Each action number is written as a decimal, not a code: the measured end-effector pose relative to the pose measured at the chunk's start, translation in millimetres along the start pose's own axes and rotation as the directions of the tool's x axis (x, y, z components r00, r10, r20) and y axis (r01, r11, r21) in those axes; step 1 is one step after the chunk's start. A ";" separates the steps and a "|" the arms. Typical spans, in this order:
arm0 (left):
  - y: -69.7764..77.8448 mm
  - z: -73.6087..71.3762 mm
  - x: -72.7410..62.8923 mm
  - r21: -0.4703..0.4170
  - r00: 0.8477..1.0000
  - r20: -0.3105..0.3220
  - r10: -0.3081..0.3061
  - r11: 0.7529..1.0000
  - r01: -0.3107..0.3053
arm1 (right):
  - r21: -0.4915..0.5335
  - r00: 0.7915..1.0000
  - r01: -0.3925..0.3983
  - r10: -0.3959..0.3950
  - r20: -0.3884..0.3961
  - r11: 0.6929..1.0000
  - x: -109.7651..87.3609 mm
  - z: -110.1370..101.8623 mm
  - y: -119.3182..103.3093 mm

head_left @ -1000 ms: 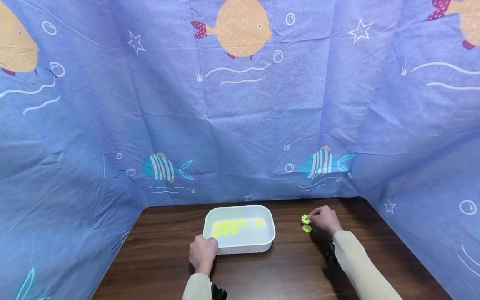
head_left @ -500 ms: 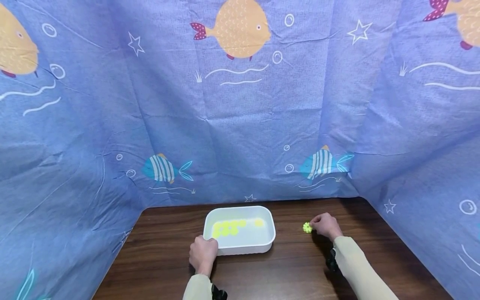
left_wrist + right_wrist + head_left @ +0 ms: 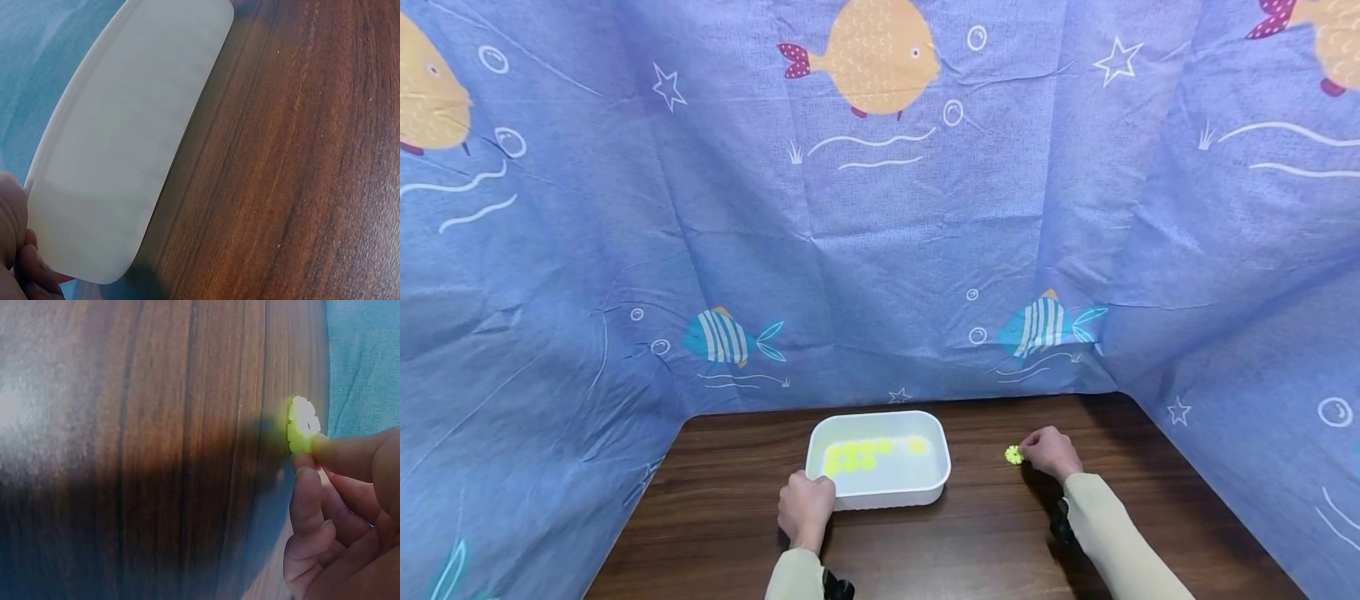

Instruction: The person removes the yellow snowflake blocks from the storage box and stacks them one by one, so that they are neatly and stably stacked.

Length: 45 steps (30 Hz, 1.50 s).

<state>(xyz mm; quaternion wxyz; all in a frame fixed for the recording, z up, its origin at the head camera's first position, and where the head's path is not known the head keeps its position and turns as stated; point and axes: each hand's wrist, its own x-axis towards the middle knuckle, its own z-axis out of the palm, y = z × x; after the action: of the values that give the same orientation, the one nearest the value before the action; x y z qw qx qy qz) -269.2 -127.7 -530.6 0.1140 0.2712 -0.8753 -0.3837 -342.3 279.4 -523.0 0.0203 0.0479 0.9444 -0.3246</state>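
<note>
My left hand (image 3: 807,510) grips the near-left corner of a white plastic tub (image 3: 891,500), thumb and fingers on its rim. In the left wrist view the tub's outer wall (image 3: 119,144) fills much of the picture, with the fingers at lower left. To the right of the tub, my right hand (image 3: 1051,451) pinches a bright yellow-green flower-shaped piece (image 3: 1014,455) between thumb and fingers, low at the tabletop. Seen from the right wrist, the flower-shaped piece (image 3: 302,425) stands edge-on at the fingertips; whether it is one or two stacked cannot be told.
Several yellow pieces (image 3: 850,455) lie in the tub's left part, and a single one (image 3: 917,446) sits apart toward its right side. The dark wooden table (image 3: 947,550) is bordered by a blue fish-print cloth (image 3: 880,275) at the back and sides.
My right hand has moved slightly nearer, bringing its flower piece over the one on the table, so only one outline shows. The left hand and tub have stayed put.
</note>
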 end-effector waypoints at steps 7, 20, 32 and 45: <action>1.4 0.4 -0.5 -0.010 1.000 0.012 -0.006 1.000 0.006 | -0.051 0.998 0.026 -0.029 -0.055 0.998 -0.8 -0.5 -1.5; 0.4 -2.7 -1.4 -0.021 1.000 0.009 0.015 1.000 -0.015 | -0.068 0.998 0.033 -0.036 -0.048 0.997 1.5 1.6 -1.1; -0.6 -0.7 -1.3 -0.039 1.000 0.017 0.011 0.999 -0.010 | -0.061 0.998 0.048 -0.051 -0.046 0.997 0.0 4.2 -1.1; 0.6 -1.1 -3.3 -0.037 1.000 0.005 0.011 0.999 -0.011 | -0.051 0.997 0.049 -0.052 -0.054 0.997 1.3 6.6 -1.0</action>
<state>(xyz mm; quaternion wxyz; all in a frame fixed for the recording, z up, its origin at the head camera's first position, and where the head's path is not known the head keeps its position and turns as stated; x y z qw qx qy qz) -266.3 -126.2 -529.3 0.1187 0.2632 -0.8699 -0.4000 -343.7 274.7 -527.8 -0.0128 0.0323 0.9533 -0.3001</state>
